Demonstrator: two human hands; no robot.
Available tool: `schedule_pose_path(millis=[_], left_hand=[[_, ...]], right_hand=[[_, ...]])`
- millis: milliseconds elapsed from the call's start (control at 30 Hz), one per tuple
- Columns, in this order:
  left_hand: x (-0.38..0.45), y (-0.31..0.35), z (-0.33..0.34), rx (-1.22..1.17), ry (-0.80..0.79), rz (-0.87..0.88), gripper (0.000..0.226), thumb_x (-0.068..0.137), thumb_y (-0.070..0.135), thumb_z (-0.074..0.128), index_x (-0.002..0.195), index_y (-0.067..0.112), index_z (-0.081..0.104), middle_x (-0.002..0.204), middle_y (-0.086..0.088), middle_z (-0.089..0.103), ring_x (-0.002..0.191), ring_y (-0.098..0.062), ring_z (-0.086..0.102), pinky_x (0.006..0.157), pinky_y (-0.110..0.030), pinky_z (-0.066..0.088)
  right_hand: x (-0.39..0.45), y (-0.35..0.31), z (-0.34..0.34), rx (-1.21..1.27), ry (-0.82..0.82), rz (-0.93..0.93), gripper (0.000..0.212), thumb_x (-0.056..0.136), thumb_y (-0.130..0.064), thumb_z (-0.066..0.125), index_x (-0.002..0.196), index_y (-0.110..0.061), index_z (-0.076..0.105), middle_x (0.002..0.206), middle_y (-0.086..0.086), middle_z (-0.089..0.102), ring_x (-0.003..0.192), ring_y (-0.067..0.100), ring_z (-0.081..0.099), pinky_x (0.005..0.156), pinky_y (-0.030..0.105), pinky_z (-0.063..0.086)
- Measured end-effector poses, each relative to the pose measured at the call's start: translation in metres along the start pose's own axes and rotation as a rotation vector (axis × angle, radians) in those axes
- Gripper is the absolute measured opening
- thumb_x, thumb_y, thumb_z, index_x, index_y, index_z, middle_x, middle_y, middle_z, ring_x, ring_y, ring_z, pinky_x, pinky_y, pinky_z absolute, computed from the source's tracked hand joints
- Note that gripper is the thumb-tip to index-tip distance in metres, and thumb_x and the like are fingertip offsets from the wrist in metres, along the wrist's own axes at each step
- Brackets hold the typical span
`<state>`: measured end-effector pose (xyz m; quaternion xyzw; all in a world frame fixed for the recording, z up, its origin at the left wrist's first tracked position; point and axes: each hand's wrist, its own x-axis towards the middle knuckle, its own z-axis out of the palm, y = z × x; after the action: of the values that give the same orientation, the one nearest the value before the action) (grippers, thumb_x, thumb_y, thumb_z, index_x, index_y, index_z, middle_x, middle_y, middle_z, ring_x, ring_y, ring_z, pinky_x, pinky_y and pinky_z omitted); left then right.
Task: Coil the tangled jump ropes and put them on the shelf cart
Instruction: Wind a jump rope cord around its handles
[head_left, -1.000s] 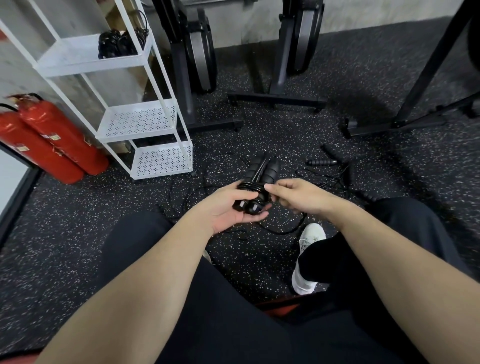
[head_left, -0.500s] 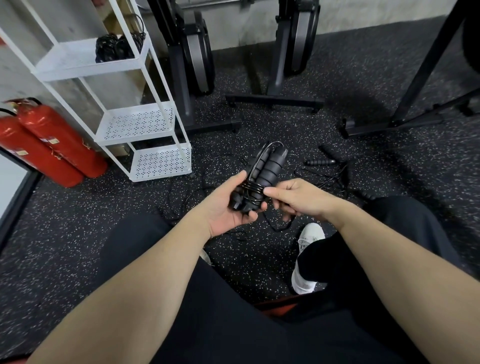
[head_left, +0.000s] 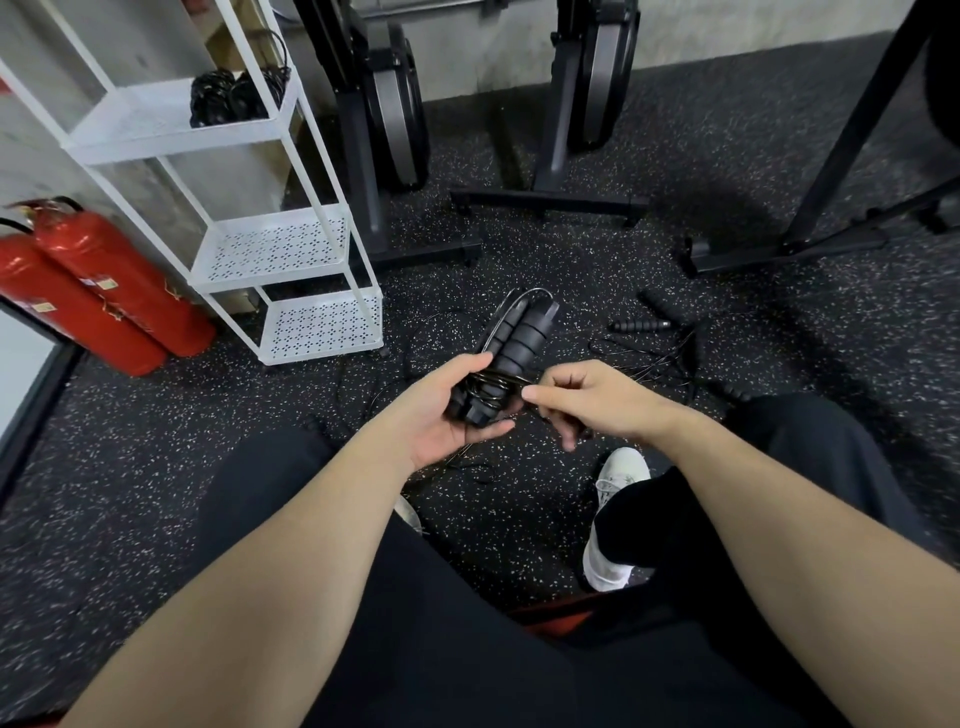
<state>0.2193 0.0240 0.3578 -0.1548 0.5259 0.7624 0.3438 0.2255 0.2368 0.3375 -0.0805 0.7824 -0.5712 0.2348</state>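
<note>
black foam handles sit side by side in the left hand, fingers curled round their lower ends, long axis pointing up and away toward the cart. right hand is just beside them, pinching the thin cord wrapped across the pair. compared with a second ago the bundle is tipped up more and the loose cord under the hands is mostly taken in. further off, another tangled rope lies on the floor, and coiled ones sit on the top shelf.
</note>
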Motion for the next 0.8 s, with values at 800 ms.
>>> schedule_pose_path(millis=[800], left_hand=[[-0.006,0.015,-0.015,-0.104,0.014,0.094,0.047,0.075,0.029,0.069,0.114,0.004,0.068,0.088,-0.012,0.073,0.066,-0.021,0.069,0.035,-0.020,0.045]], right_hand=[[0.007,0.000,0.009,-0.150,0.098,0.005,0.053,0.078,-0.068,0.064,0.056,-0.019,0.062,0.047,0.002,0.052,0.047,0.019,0.048,0.057,0.024,0.044]])
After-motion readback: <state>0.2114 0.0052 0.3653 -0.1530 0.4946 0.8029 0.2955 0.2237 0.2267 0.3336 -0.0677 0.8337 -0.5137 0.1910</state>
